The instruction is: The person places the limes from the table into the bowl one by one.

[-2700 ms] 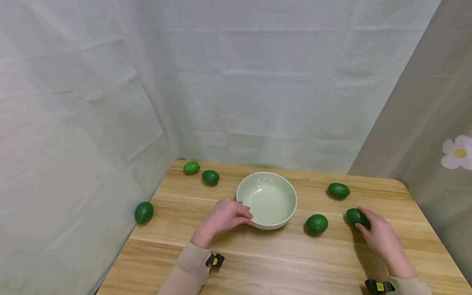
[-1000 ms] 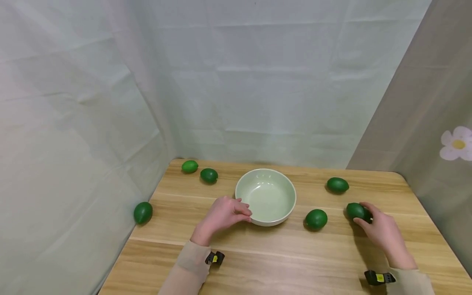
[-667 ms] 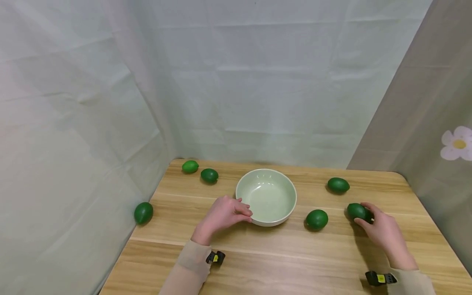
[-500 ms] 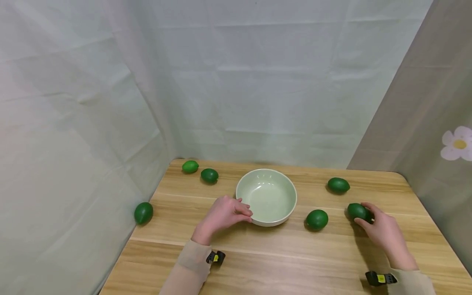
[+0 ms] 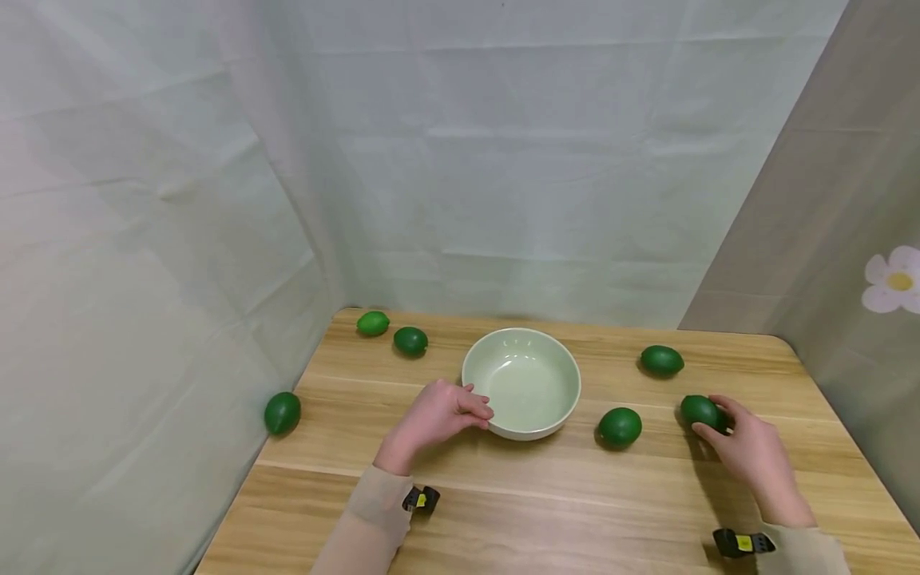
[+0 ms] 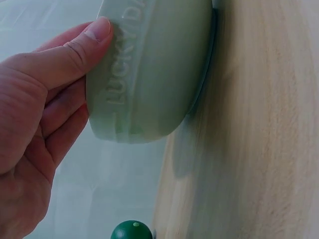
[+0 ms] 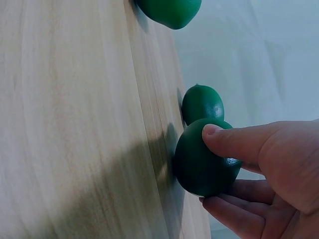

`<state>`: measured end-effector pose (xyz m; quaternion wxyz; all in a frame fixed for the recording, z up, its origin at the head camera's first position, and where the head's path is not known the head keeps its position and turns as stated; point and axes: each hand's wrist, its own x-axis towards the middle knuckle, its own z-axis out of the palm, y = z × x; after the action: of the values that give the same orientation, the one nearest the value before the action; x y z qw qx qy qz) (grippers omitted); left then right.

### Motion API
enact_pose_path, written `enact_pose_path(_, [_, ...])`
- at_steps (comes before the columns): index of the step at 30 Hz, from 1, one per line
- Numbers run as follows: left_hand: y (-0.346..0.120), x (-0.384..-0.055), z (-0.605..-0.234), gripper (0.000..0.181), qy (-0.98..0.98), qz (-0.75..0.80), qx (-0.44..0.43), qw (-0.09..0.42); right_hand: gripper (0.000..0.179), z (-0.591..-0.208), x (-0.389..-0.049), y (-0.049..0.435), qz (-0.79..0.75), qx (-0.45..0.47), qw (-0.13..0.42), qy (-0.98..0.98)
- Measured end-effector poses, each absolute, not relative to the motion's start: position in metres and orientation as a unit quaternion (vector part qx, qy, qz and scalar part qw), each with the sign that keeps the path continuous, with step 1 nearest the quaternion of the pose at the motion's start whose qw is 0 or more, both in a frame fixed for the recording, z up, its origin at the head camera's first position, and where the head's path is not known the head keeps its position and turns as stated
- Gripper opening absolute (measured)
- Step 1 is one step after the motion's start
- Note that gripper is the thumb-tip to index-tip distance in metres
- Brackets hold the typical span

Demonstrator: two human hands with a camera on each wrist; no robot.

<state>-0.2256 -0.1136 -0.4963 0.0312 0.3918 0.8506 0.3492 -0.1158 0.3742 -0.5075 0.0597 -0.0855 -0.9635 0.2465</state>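
Observation:
A pale green bowl [image 5: 521, 383] stands on the table with nothing inside it. My left hand [image 5: 441, 415] pinches its near-left rim; the left wrist view shows the thumb [image 6: 98, 32] on the outer wall, over raised lettering, and the other fingers partly hidden behind the rim. Over to the right, my right hand [image 5: 751, 450] grips a dark green lime [image 7: 202, 159] between thumb and fingers, low at the tabletop. Another dark lime [image 5: 620, 427] lies between that hand and the bowl, and one more lime [image 5: 661, 361] sits just behind the held one.
On the left of the wooden table [image 5: 532, 511] lie a bright green lime [image 5: 373, 323], a dark lime [image 5: 410, 342] beside it, and a third lime [image 5: 283, 414] at the left edge. Pale cloth [image 5: 517, 176] hangs behind and along the sides.
The head view has tilted slightly. Both hands keep their places, the left on the bowl's rim and the right around the lime.

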Motion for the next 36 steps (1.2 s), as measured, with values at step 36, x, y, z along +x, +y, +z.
enact_pose_path(36, [-0.114,-0.226,-0.497,0.014,0.851,0.358,0.382,0.037,0.071,-0.507,-0.118,0.364,0.269,-0.102,0.086,-0.954])
